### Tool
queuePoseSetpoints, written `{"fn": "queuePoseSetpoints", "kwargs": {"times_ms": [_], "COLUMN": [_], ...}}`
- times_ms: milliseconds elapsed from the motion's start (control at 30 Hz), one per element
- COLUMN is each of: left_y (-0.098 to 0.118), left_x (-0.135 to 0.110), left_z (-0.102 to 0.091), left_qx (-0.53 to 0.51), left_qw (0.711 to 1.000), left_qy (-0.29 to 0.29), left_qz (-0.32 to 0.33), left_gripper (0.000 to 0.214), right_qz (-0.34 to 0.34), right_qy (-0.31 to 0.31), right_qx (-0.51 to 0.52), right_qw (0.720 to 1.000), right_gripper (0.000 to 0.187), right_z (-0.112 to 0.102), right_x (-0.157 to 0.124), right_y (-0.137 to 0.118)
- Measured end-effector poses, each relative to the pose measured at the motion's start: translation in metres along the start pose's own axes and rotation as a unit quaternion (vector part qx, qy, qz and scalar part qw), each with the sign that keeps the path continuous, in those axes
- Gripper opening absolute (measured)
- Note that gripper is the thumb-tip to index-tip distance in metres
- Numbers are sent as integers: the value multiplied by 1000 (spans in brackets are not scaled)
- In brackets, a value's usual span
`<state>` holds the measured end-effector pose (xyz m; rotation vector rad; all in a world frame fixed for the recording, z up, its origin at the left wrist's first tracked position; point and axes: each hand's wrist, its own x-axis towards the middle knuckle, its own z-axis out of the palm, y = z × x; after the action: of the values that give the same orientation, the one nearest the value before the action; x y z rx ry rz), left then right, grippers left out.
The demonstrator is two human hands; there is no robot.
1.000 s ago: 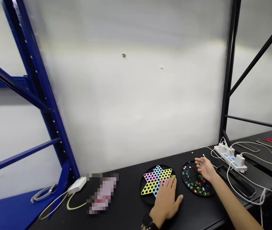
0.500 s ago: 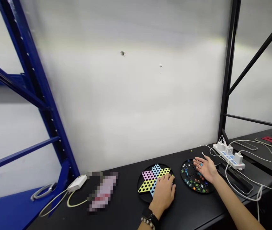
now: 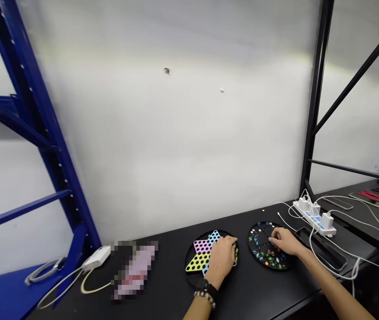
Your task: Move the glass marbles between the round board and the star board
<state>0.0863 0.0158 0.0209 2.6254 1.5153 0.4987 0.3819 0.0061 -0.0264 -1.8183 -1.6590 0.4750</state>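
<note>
A six-pointed Chinese checkers board [image 3: 198,263] with yellow, pink and blue sections full of holes sits in a round black tray [image 3: 192,279]. Across its right part lies my left hand [image 3: 221,256], fingers stretched towards the tray's right rim, and it covers part of the star. A second round black tray [image 3: 265,242] holds several loose glass marbles [image 3: 269,256] in blue, green, red and white. Over its right side my right hand [image 3: 284,240] is palm down with thumb and fingers bent together; anything between the fingertips is hidden.
A white power strip [image 3: 316,218] with chargers and trailing cables stands at the right, beside a black phone [image 3: 322,250]. Left on the black table are a blurred pink item [image 3: 137,271] and a white adapter box [image 3: 97,258]. Blue and black rack posts flank the wall.
My right hand has turned from palm up, with a blue marble on it, to palm down with curled fingers over the marble tray. The left hand has shifted slightly on the board.
</note>
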Motion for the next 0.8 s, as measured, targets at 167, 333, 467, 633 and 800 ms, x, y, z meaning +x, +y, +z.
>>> {"fn": "queuePoseSetpoints", "kwargs": {"times_ms": [167, 333, 467, 633, 800], "left_y": [-9, -19, -24, -23, -22], "left_x": [-24, -41, -45, -48, -48], "left_z": [-3, -6, -6, -5, -5], "left_qx": [-70, -103, -118, -127, -126], "left_qw": [995, 989, 984, 982, 983], "left_qy": [73, 108, 131, 134, 127], "left_qz": [-6, -18, -24, -27, -30], "left_gripper": [29, 23, 22, 22, 23], "right_qz": [-50, -47, -10, 113, 139], "right_qy": [-91, -108, -59, -14, -15], "right_qx": [-247, -298, -5, 551, 482], "right_qw": [964, 947, 998, 827, 865], "right_gripper": [20, 30, 14, 18, 27], "right_z": [10, 17, 15, 11, 19], "right_x": [-9, -6, 5, 14, 15], "right_y": [-16, -20, -14, -26, -37]}}
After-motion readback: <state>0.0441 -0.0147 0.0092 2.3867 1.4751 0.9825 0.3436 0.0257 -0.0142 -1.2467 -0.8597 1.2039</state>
